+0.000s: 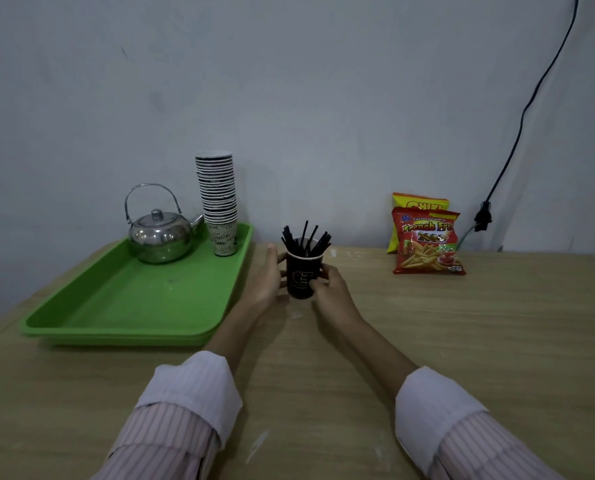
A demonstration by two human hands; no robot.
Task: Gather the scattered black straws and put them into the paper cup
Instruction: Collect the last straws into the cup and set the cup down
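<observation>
A dark paper cup (pixel 301 277) stands upright on the wooden table (pixel 462 341), near its far edge at the middle. Several black straws (pixel 306 240) stick up out of it, fanned apart. My left hand (pixel 268 275) wraps the cup's left side and my right hand (pixel 330 287) holds its right side and front. No loose straws show on the table.
A green tray (pixel 133 303) lies to the left with a steel teapot (pixel 159 237) and a tall stack of paper cups (pixel 219 202). Two snack bags (pixel 425 242) lean on the wall at the right. A black cable (pixel 517 133) hangs down the wall.
</observation>
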